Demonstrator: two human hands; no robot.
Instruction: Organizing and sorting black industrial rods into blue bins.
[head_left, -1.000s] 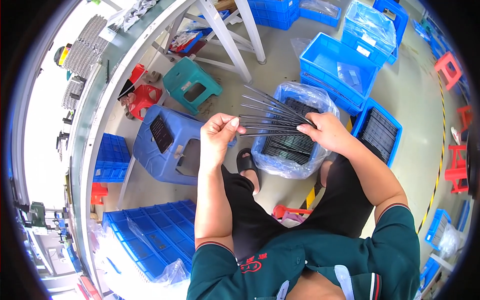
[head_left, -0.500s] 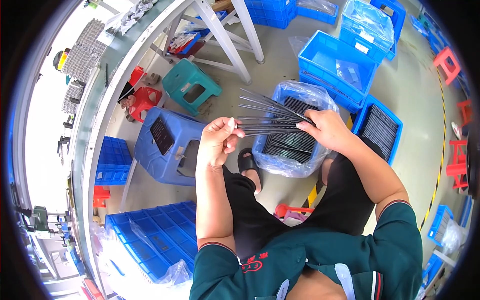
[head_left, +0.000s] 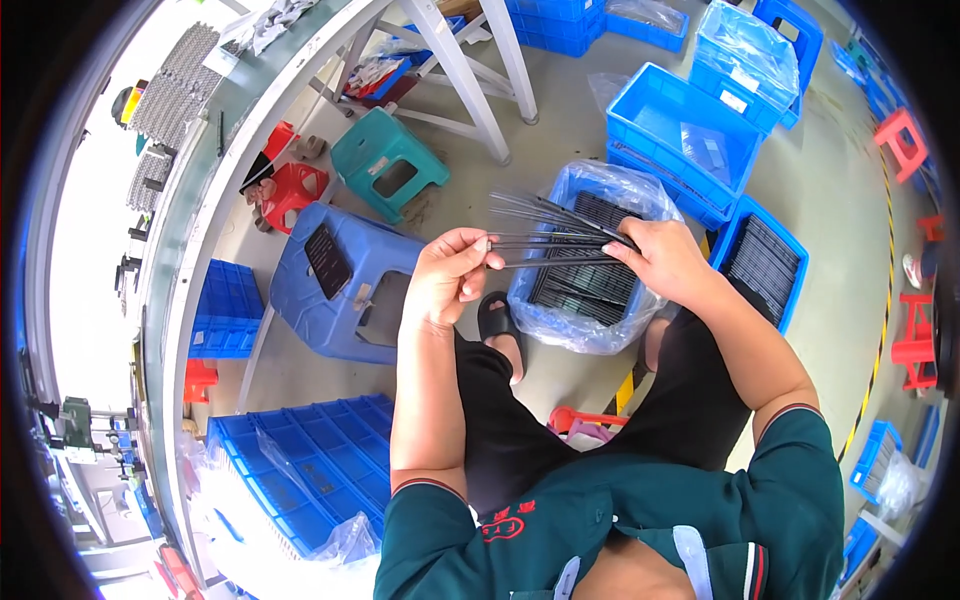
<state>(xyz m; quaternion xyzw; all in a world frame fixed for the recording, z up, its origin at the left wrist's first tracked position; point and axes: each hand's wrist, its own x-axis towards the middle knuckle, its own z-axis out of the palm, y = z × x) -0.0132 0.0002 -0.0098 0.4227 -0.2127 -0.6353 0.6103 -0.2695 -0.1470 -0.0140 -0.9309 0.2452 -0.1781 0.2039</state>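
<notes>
My right hand is closed around a bundle of thin black rods, their free ends fanned out to the left. At that side, my left hand pinches the tip of a rod between thumb and fingers; exactly how many rods it touches I cannot tell. The lowest rod lies a little apart from the others. Beneath the bundle stands a blue crate lined with a clear plastic bag, and more black rods lie in it. What the rods' gripped ends look like is hidden by my right hand.
A blue stool with a dark flat device stands left, beyond it a green stool and a red stool. Blue crates stand at the far right, one crate holding dark rods. A long workbench borders the left.
The fanned rods have shifted, and the lowest one now stands apart from the rest. My left fingers stay pinched at the rod tips. The whole view has moved slightly.
</notes>
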